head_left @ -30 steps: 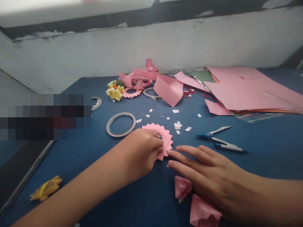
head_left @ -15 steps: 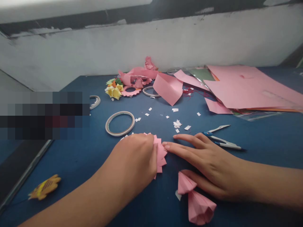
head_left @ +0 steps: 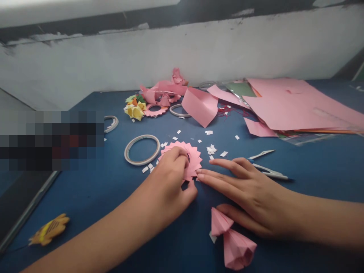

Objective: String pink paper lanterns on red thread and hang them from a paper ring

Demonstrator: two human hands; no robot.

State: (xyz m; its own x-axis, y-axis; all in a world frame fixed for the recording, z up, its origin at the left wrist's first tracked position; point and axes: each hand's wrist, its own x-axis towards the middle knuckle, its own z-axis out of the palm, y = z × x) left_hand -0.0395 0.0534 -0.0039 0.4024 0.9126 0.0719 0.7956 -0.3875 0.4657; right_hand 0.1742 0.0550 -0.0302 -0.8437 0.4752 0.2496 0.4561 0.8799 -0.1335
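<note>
My left hand (head_left: pixel 173 176) is closed on a pink folded-paper ring (head_left: pixel 194 156) with a toothed edge. The fingers curl over its middle, and the thumb bends near its lower edge. Beside it, my right hand (head_left: pixel 250 193) lies with fingers stretched out and apart. Its index fingertip is at the ring's right edge, with a tiny scrap below it; whether it touches the ring I cannot tell. By my right thumb sits a small pink paper cone (head_left: pixel 220 222), joined to or touching a larger pink folded piece (head_left: pixel 239 248).
A tape roll (head_left: pixel 142 149) lies left of the ring, near white scraps (head_left: pixel 211 149). Blue-and-white compasses (head_left: pixel 270 172) lie behind my right hand. Pink sheets (head_left: pixel 298 110), a yellow paper flower (head_left: pixel 135 110) and another pink ring (head_left: pixel 156 109) are farther back. A brown-yellow ornament (head_left: pixel 49 229) lies left.
My left hand has turned and tipped the pink ring back, so more of its toothed face shows. My right hand has hardly moved.
</note>
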